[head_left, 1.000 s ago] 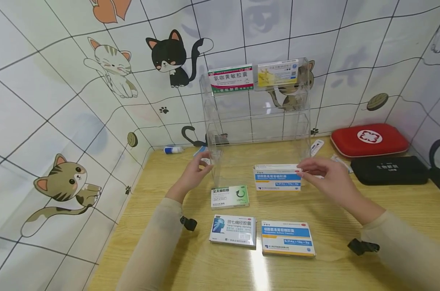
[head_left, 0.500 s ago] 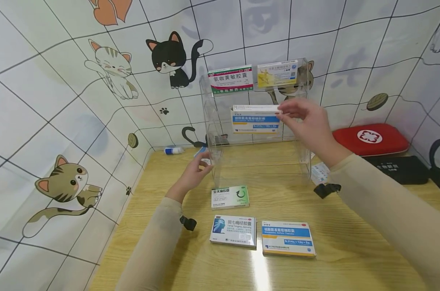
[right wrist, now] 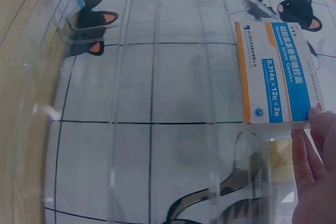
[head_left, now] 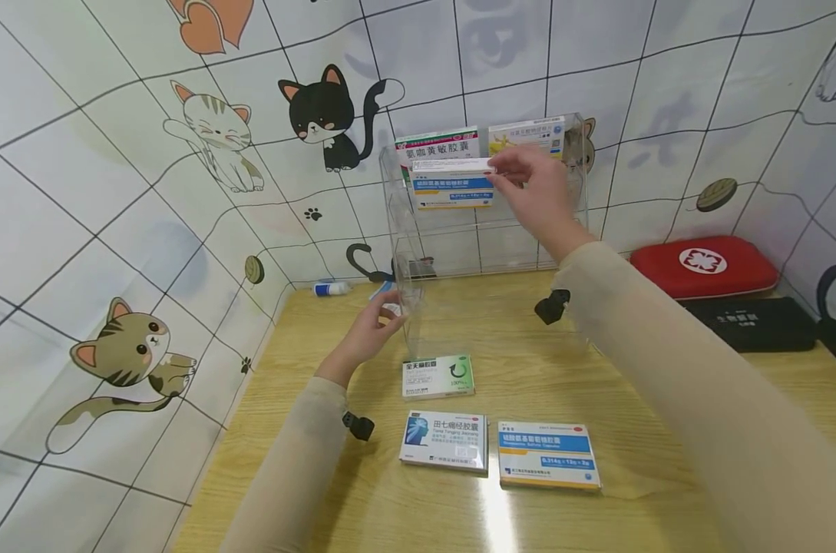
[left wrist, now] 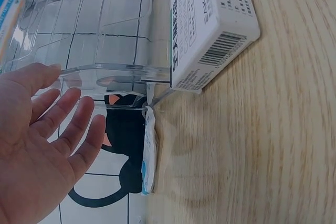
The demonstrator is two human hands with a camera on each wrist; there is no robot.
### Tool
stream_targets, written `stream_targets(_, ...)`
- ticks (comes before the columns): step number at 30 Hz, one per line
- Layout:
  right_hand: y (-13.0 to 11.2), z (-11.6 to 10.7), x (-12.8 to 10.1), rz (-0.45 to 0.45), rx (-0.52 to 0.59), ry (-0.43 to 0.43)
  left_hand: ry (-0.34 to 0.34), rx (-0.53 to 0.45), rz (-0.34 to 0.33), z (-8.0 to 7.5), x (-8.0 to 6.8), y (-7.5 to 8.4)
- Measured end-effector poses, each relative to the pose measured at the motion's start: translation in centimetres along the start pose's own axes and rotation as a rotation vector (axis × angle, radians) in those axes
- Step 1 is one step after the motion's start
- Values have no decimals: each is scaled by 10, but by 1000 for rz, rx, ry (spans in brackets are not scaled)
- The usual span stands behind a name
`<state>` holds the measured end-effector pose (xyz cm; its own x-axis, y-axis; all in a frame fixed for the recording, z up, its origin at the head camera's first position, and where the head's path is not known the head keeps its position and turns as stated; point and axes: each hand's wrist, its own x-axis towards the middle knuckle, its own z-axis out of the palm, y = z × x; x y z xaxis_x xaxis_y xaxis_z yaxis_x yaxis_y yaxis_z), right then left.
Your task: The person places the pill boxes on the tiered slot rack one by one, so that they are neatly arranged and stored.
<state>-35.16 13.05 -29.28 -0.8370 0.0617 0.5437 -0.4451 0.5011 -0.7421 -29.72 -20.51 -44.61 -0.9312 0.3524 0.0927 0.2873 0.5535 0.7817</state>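
Note:
My right hand (head_left: 502,170) pinches a blue and white medicine box (head_left: 452,186) by its right end and holds it up in front of the upper tier of a clear acrylic rack (head_left: 570,230). In the right wrist view the same box (right wrist: 278,80) stands against the clear wall, with my fingers (right wrist: 315,171) at its edge. My left hand (head_left: 386,315) rests with straight fingers on the rack's left front corner. The left wrist view shows that open palm (left wrist: 47,145) beside the rack's edge (left wrist: 115,69).
A red-green box (head_left: 438,144) and a yellow box (head_left: 526,132) stand in the top tier. On the table lie a green box (head_left: 437,375), a box with a head picture (head_left: 444,439) and another blue box (head_left: 547,455). A red pouch (head_left: 701,265) and a black pouch (head_left: 756,322) lie at the right.
My right hand has lifted the blue and white box off the table, up and to the left, to the rack's upper tier. The left hand has stayed on the rack's corner.

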Motion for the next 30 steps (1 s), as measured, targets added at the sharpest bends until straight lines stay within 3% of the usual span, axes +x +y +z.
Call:
stream_targets(10, 16, 18, 6, 69, 19, -81, 5, -6, 0, 2, -1, 1)
stream_targets(16, 22, 16, -4, -17, 44, -75, 12, -5, 10, 3, 0, 1)
stream_targets(20, 26, 4, -29, -69, 46, -74, 11, -5, 7, 5, -1, 1)
stream_targets(25, 38, -18, -81, -87, -14, -118, 6, 7, -7, 6, -3, 0)
stream_targets(30, 57, -36, -128, -30, -58, -178, 13, 9, -8, 5, -2, 0)
